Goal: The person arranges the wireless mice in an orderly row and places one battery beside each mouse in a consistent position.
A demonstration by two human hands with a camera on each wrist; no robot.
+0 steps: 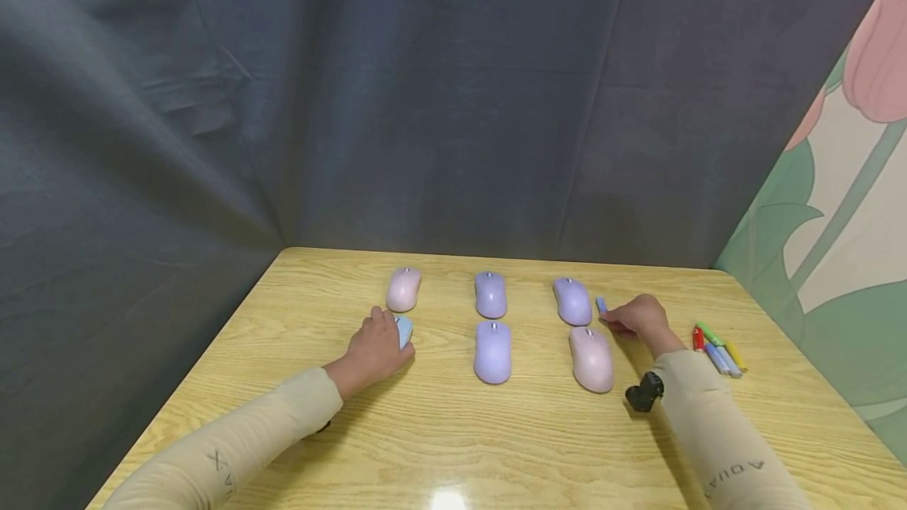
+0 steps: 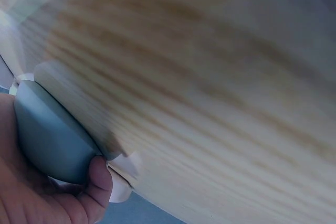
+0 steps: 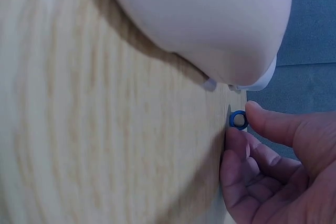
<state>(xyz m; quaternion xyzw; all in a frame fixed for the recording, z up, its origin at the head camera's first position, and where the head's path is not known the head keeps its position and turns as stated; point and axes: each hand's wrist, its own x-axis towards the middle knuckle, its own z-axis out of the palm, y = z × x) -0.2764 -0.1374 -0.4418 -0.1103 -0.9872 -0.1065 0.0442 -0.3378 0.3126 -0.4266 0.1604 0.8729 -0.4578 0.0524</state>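
Beige sleeves (image 1: 241, 435), foreground: left hand (image 1: 372, 346) grips a pale-blue mouse (image 1: 405, 330) near a pink mouse (image 1: 404, 290); right hand (image 1: 638, 316) pinches a blue stick (image 1: 601, 304) just beside a purple mouse (image 1: 572, 301) (positioning, I presume). The next move likely calls for gentle release.

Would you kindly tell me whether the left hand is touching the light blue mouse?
Touching: the left wrist view shows the left hand against the light blue mouse, one digit meeting its edge without a gap.
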